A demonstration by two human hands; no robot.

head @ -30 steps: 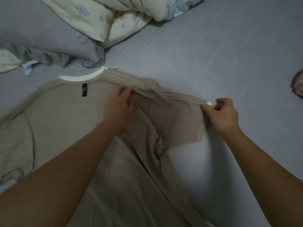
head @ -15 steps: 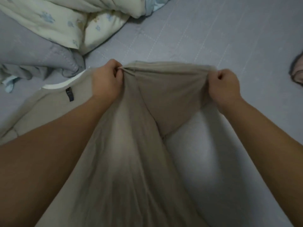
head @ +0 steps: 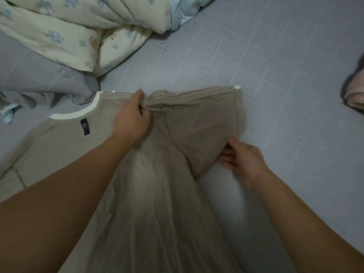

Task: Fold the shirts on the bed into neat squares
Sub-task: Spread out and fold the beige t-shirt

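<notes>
A beige T-shirt [head: 153, 203] with a white collar [head: 78, 113] and a dark neck label lies flat on the grey bed sheet [head: 275, 95]. Its right sleeve [head: 206, 123] is spread out toward the right. My left hand [head: 131, 119] pinches a bunch of cloth at the right shoulder seam. My right hand [head: 240, 156] is at the sleeve's lower edge, its fingers extended and touching the cloth there. The shirt's left sleeve runs off the left edge of the view.
A crumpled cream floral duvet [head: 78, 36] and a grey pillow [head: 45, 83] lie at the back left, close to the collar. A pink and dark garment [head: 354, 93] shows at the right edge. Bare grey sheet stretches to the right of the shirt.
The shoulder and sleeve, lifted by both hands half a second ago, are back down on the bed. My right hand let go of the sleeve's end and moved down to its lower edge.
</notes>
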